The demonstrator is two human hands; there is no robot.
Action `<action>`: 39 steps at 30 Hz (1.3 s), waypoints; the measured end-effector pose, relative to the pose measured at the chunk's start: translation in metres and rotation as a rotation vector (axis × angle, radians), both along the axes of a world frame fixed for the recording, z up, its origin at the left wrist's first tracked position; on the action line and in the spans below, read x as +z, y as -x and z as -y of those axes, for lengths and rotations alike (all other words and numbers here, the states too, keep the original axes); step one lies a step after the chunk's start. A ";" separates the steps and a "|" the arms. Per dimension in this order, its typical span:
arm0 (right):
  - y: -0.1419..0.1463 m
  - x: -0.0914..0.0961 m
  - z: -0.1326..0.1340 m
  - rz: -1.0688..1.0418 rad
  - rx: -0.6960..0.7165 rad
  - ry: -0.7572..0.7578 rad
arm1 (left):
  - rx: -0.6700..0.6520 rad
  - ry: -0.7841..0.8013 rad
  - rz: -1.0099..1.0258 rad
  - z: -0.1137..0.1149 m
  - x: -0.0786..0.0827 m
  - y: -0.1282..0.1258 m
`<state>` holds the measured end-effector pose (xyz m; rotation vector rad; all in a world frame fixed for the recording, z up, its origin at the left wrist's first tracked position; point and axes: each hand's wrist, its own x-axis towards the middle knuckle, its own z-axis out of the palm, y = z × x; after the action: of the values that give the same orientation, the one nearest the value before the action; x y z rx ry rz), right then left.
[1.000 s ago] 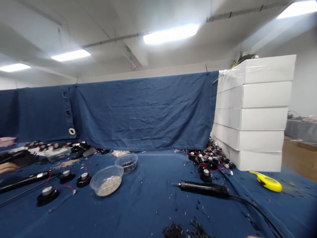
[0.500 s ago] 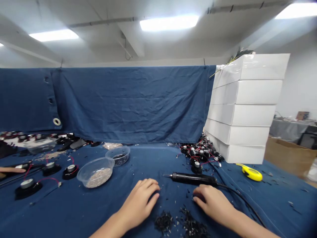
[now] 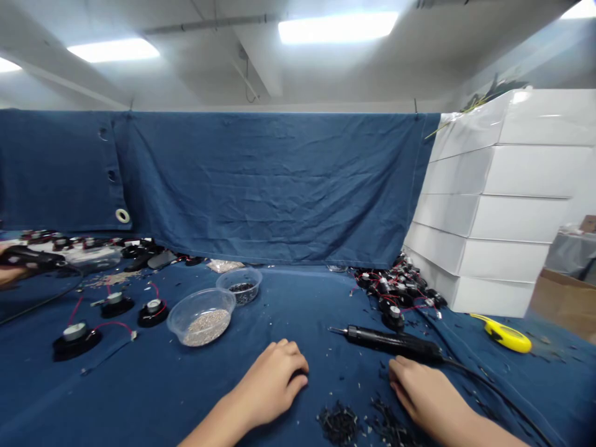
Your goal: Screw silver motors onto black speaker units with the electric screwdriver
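Note:
My left hand (image 3: pixel 274 383) rests on the blue cloth with loosely bent fingers, thumb apart, holding nothing. My right hand (image 3: pixel 427 390) lies just below a black electric screwdriver (image 3: pixel 393 343), fingers loosely curled downward, with nothing visible in them. The screwdriver lies on its side, bit pointing left, its cable trailing right. Between and below my hands are two heaps of small black bits, a left heap (image 3: pixel 339 424) and a right heap (image 3: pixel 392 428). Left of my left hand, a clear bowl (image 3: pixel 174 321) holds small silvery pieces; a smaller clear bowl (image 3: pixel 255 287) behind it holds dark ones.
Several black round parts with red wires (image 3: pixel 77 340) stand at left. A heap of similar wired parts (image 3: pixel 395 282) lies at back right beside stacked white boxes (image 3: pixel 498 254). A yellow-handled cutter (image 3: pixel 510 338) lies at right. Another person's hand (image 3: pixel 10 273) holds a dark tool (image 3: pixel 32 257).
The view has turned left, so the table things appear farther right. At the left edge, the other person's hand has risen with a dark tool. My hands have barely moved on the cloth.

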<state>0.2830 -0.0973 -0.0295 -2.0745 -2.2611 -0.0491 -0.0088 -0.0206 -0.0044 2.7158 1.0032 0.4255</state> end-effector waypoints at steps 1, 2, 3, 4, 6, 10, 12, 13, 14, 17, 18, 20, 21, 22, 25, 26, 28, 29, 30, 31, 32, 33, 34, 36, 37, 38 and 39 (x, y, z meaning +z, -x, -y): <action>0.000 0.000 0.000 -0.001 0.004 -0.001 | -0.011 0.006 -0.012 0.001 0.000 0.000; 0.000 -0.001 -0.001 -0.007 0.008 -0.004 | -0.018 0.009 -0.022 0.002 0.000 0.000; 0.000 0.000 -0.001 -0.021 0.012 -0.008 | -0.019 0.008 -0.031 0.004 -0.001 -0.001; 0.001 0.000 -0.002 -0.044 0.018 -0.011 | -0.017 0.003 -0.037 0.005 -0.002 -0.001; 0.004 0.002 -0.004 -0.124 0.033 -0.018 | -0.007 -0.009 -0.041 0.007 -0.003 -0.004; 0.016 0.011 -0.008 -0.365 0.081 -0.007 | 0.035 -0.010 -0.009 0.009 -0.003 -0.007; 0.024 0.017 -0.010 -0.471 0.114 -0.003 | 0.052 0.010 0.025 0.009 -0.003 -0.008; 0.029 0.020 -0.010 -0.519 0.130 -0.002 | 0.054 0.025 0.053 0.009 -0.003 -0.008; 0.033 0.023 -0.010 -0.568 0.142 -0.006 | 0.055 0.041 0.089 0.009 -0.004 -0.009; 0.044 0.030 -0.009 -0.706 0.167 -0.003 | 0.061 0.093 0.215 0.009 -0.006 -0.010; 0.047 0.031 -0.009 -0.741 0.168 0.001 | 0.067 0.115 0.251 0.010 -0.007 -0.011; 0.051 0.032 -0.008 -0.795 0.161 0.019 | 0.080 0.171 0.314 0.011 -0.009 -0.013; 0.053 0.032 -0.007 -0.814 0.155 0.031 | 0.084 0.202 0.342 0.012 -0.010 -0.014; 0.055 0.032 -0.007 -0.830 0.148 0.044 | 0.086 0.230 0.369 0.013 -0.011 -0.016; 0.062 0.029 -0.006 -0.882 0.147 0.078 | 0.078 0.272 0.438 0.016 -0.013 -0.020; 0.065 0.028 -0.006 -0.905 0.152 0.084 | 0.072 0.277 0.459 0.018 -0.013 -0.022; 0.069 0.026 -0.006 -0.968 0.166 0.092 | 0.057 0.283 0.493 0.022 -0.013 -0.024; 0.072 0.026 -0.007 -1.006 0.176 0.097 | 0.049 0.285 0.506 0.024 -0.012 -0.025; 0.074 0.026 -0.008 -1.043 0.187 0.106 | 0.039 0.285 0.518 0.026 -0.011 -0.025; 0.076 0.025 -0.009 -1.075 0.198 0.112 | 0.029 0.281 0.527 0.028 -0.010 -0.025; 0.078 0.026 -0.011 -1.095 0.208 0.112 | 0.018 0.273 0.530 0.029 -0.010 -0.026; 0.079 0.026 -0.012 -1.099 0.217 0.106 | 0.009 0.259 0.530 0.030 -0.009 -0.026; 0.081 0.026 -0.013 -1.088 0.222 0.092 | 0.002 0.243 0.531 0.031 -0.008 -0.026; 0.084 0.028 -0.014 -1.049 0.221 0.055 | -0.003 0.217 0.544 0.032 -0.007 -0.026; 0.085 0.030 -0.015 -1.036 0.215 0.039 | 0.001 0.218 0.566 0.031 -0.007 -0.026; 0.087 0.031 -0.015 -1.032 0.210 0.028 | 0.010 0.233 0.601 0.031 -0.007 -0.026; 0.088 0.033 -0.015 -1.035 0.205 0.020 | 0.026 0.264 0.644 0.030 -0.007 -0.027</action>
<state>0.1951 -0.0819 0.0032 -1.3211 -1.7402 0.8395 0.0180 -0.0507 -0.0112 2.1058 0.8305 1.0071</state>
